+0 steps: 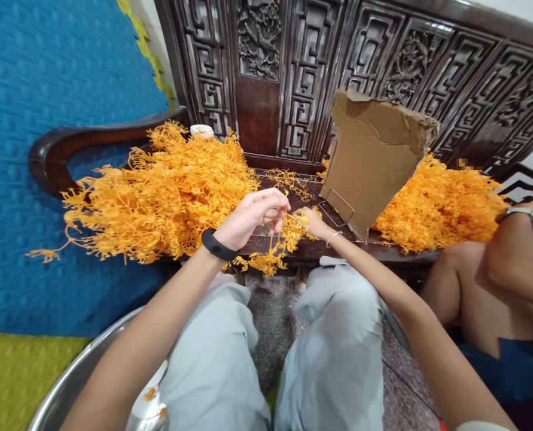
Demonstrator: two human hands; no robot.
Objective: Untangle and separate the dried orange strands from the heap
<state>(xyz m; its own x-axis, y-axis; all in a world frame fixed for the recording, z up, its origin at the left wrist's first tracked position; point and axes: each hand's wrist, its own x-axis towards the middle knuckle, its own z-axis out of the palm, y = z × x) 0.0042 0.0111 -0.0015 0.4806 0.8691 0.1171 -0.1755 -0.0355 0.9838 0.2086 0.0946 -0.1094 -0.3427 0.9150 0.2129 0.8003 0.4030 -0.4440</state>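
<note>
My right hand's (313, 222) fingers pinch the branching orange sprig (291, 234); my left's (259, 214) curl beside it, contact unclear. The sprig hangs between them at the dark wooden bench's (308, 254) front edge. I'd grip lightly near the stem and guide its tangly tips clear of the big orange heap (171, 197) on my left.

Fairly bright indoor light, pale sheen on the carved backrest (258, 114), edges stretched
</note>
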